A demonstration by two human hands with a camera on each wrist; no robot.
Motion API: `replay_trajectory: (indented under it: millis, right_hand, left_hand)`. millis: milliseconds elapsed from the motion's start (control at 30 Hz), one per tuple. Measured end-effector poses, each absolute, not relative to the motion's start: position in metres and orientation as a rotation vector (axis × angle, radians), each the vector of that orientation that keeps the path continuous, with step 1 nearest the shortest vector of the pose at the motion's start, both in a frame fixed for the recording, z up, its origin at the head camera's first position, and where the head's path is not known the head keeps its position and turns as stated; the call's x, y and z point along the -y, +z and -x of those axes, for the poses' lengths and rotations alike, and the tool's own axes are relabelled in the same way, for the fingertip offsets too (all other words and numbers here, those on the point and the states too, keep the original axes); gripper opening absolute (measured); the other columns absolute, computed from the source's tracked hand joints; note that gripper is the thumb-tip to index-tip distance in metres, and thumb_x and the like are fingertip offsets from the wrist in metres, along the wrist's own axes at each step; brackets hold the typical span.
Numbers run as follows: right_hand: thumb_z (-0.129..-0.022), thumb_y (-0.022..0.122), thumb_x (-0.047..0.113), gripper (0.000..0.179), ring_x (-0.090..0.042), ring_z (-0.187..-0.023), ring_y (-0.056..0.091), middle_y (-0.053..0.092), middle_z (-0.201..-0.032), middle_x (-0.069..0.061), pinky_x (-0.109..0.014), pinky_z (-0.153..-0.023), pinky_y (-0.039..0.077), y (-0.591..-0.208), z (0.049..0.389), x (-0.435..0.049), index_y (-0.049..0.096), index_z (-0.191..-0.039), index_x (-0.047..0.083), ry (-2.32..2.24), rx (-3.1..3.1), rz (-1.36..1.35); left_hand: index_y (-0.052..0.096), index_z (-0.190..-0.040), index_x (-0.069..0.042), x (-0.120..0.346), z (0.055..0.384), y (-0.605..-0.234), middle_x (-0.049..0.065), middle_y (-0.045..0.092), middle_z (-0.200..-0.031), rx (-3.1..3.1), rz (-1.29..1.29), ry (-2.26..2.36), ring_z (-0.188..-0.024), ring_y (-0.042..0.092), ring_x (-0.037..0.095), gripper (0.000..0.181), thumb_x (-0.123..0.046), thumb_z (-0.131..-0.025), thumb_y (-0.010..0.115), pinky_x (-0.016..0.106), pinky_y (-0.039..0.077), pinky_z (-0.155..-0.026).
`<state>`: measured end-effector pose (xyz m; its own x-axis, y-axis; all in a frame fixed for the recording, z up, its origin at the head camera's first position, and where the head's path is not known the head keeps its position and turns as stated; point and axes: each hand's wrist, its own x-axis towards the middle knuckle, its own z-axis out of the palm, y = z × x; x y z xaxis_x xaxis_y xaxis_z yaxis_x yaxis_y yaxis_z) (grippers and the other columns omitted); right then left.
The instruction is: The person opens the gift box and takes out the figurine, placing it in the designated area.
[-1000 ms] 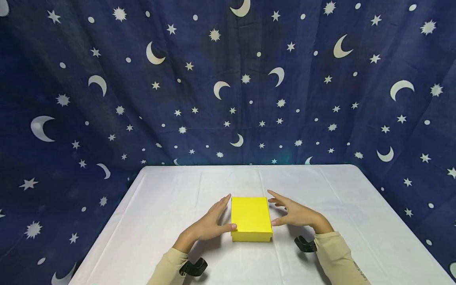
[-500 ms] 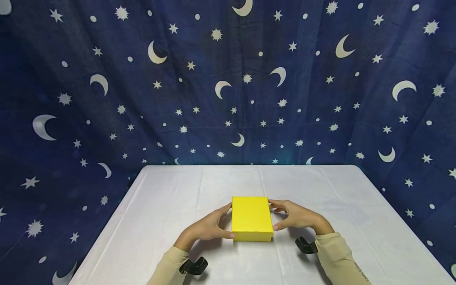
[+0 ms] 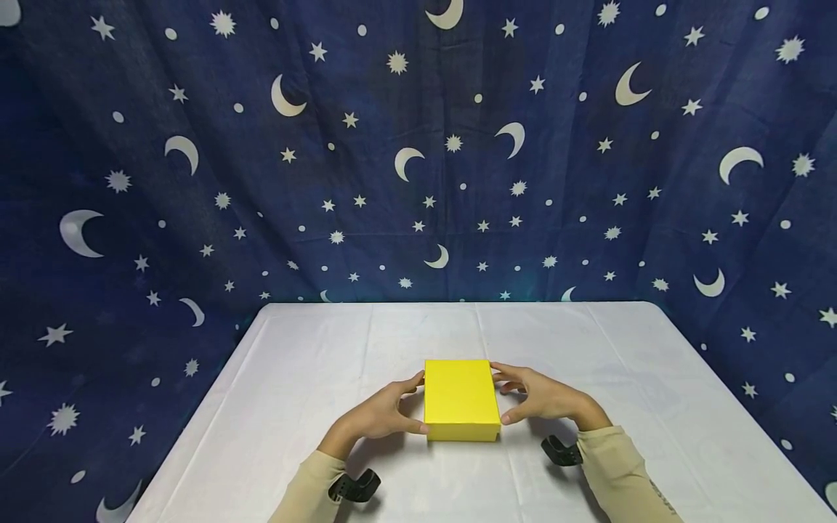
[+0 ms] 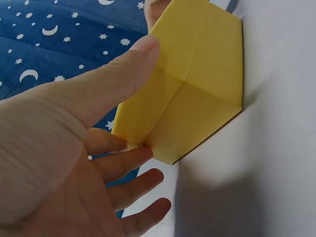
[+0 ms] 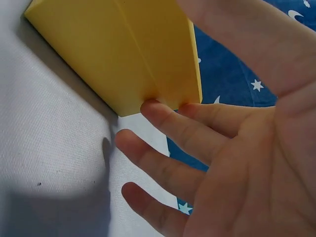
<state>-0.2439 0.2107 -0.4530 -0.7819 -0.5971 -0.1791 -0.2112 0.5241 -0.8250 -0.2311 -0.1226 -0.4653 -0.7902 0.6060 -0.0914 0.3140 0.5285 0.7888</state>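
A yellow lidded box point(image 3: 461, 392) rests on the white-covered table, with the lid's lower edge showing as a line along its sides. My left hand point(image 3: 379, 414) grips its left side, thumb at the near corner and fingertips toward the far corner. In the left wrist view the thumb point(image 4: 145, 44) lies against the lid, while two fingertips touch it farther back and the other fingers are off it. On the right side, my right hand point(image 3: 546, 396) spans the box the same way. Two of its fingertips point(image 5: 154, 108) touch the box in the right wrist view; the thumb's tip is out of that view.
White cloth covers the table point(image 3: 314, 378), whose rounded far edge meets a dark blue curtain point(image 3: 366, 174) patterned with moons and stars. Black devices sit at the left wrist point(image 3: 355, 488) and the right wrist point(image 3: 561, 450).
Both hands have come in from spread fingers beside the box to fingertips and thumbs against its sides. Over the last half second the box has barely shifted.
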Motion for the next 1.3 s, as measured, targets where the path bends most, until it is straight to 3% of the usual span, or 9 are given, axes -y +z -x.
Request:
replay_trajectory:
  millis: [500,1033,1300]
  right_hand:
    - [-0.077,0.088,0.021,0.111,-0.049,-0.133,0.05,0.042,-0.153,-0.032,-0.073,-0.112,0.033,-0.4499,0.2429,-0.2095,0.017,-0.159,-0.007,-1.178,-2.325,0.728]
    - [-0.079,0.086,0.018,0.107,-0.036,-0.124,0.057,0.04,-0.155,-0.029,-0.073,-0.113,0.032,-0.4543,0.2442,-0.2089,0.018,-0.159,-0.006,-1.212,-2.328,0.674]
    - [-0.083,0.084,0.021,0.105,-0.038,-0.126,0.056,0.038,-0.156,-0.031,-0.074,-0.112,0.032,-0.4537,0.2438,-0.2111,0.017,-0.158,-0.008,-1.226,-2.321,0.761]
  left_hand:
    - [0.025,-0.16,-0.004,0.1261,0.2332,-0.4656,0.012,0.036,-0.164,-2.43,-0.753,1.136,-0.148,0.041,0.036,0.099,-0.034,-0.085,0.082,0.056,0.033,-0.121]
    - [0.04,-0.154,-0.002,0.1261,0.2359,-0.4674,0.012,0.042,-0.16,-2.479,-0.784,1.165,-0.143,0.047,0.037,0.085,-0.03,-0.086,0.082,0.056,0.042,-0.115]
    - [0.041,-0.154,-0.003,0.1261,0.2352,-0.4666,0.012,0.044,-0.159,-2.504,-0.788,1.157,-0.141,0.05,0.036,0.084,-0.03,-0.086,0.082,0.056,0.044,-0.114]
